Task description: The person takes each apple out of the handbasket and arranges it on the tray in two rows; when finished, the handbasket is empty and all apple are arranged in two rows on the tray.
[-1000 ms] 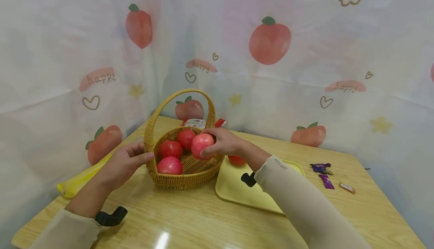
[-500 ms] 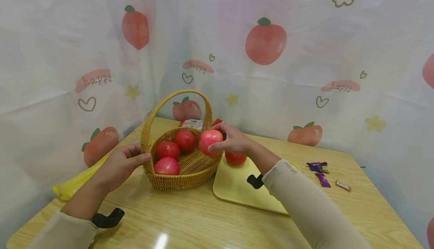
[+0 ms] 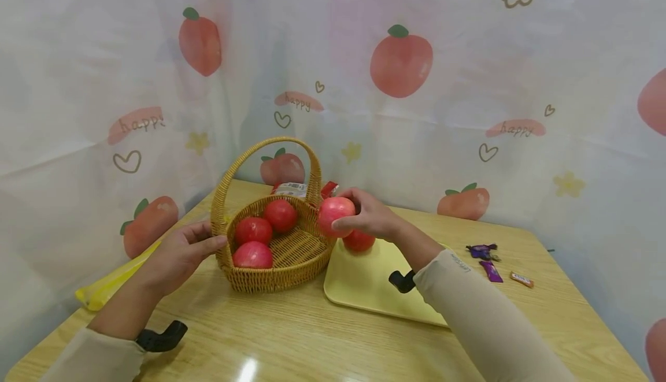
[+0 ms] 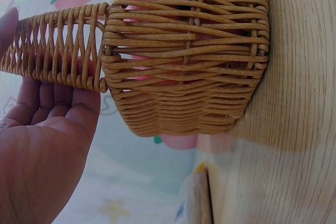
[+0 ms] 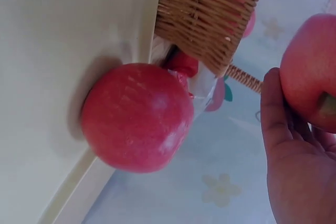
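Observation:
A wicker basket (image 3: 273, 278) with a tall arched handle (image 3: 221, 208) stands on the table, with 3 red apples (image 3: 253, 230) grouped in its left and back parts. My left hand (image 3: 179, 258) grips the foot of the handle; in the left wrist view the fingers (image 4: 55, 98) pass behind it, with the thumb at its other edge. My right hand (image 3: 374, 220) holds a pinkish-red apple (image 3: 334, 215) in the air, just past the basket's right rim. Below it, another apple (image 5: 137, 118) sits on the yellow tray (image 3: 374, 289).
Small purple wrapped candies (image 3: 491, 271) and an orange-brown one (image 3: 522, 279) lie at the right. A long yellow package (image 3: 111, 284) lies along the left edge. Behind the basket is a red and white packet (image 3: 290, 189). A printed curtain (image 3: 333, 35) hangs close behind the table.
My right hand has carried the apple rightward, from over the inside of the basket to beyond its right rim, near the tray. My left hand keeps its grip on the handle.

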Available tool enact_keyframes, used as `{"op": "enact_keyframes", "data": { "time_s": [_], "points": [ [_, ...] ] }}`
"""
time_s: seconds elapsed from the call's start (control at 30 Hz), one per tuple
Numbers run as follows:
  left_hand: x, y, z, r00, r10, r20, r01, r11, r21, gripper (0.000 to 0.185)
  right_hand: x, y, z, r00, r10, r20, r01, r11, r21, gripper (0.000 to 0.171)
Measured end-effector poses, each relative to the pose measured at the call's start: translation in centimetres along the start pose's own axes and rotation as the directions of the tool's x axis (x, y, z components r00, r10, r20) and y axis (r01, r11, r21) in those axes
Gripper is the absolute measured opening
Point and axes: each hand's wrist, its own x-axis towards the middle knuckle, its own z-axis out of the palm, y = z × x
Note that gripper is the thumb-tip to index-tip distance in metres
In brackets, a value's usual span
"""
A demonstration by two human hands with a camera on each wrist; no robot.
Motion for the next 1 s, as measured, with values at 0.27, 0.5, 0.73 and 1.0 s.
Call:
{"op": "enact_keyframes", "data": {
  "time_s": [0.27,0.5,0.73,1.0],
  "points": [
    [-0.3,-0.1,-0.1,1.000,-0.020,0.005,0.020,1.000,-0.001,0.012,-1.2,1.5,-1.6,0.998,0.017,-0.059,-0.018,1.000,-0.010,0.055],
    [-0.2,-0.1,-0.1,1.000,-0.014,0.011,0.014,1.000,0.012,0.013,-1.9,2.5,-3.5,0.995,0.015,-0.096,-0.021,0.998,-0.064,0.056],
    [-0.1,0.2,-0.1,1.000,-0.002,0.015,0.002,1.000,0.013,0.013,-2.7,4.0,-5.0,0.993,0.040,-0.112,-0.051,0.994,-0.100,0.053],
    [0.0,0.3,-0.1,1.000,0.009,0.020,-0.009,1.000,0.010,0.013,-3.7,5.3,-6.6,0.977,0.110,-0.180,-0.138,0.978,-0.154,0.066]
  ]
}}
